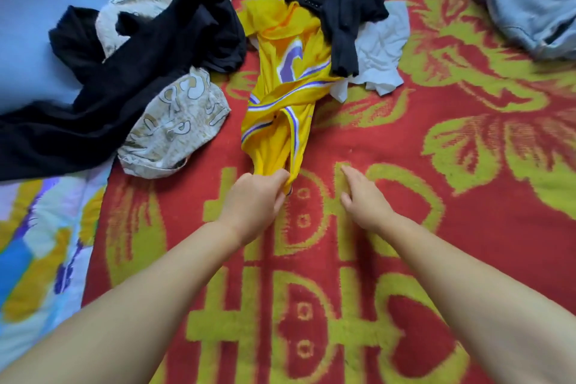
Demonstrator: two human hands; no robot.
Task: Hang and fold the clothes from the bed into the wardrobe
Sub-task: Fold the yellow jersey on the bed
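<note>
One left hand (254, 196) gripping yellow jersey (282, 97) hem, right hand (363, 196) open beside, bare red blanket (467, 212)

Slick, faintly shiny cloth on yellow jersey (280, 78); fuzzy, matt woven pile on red blanket (389, 140); matt black knit (149, 78).

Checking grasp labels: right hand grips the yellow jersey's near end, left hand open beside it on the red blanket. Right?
Hands are swapped. In the head view the left hand grips the yellow jersey; the right hand is open over the red blanket.
</note>
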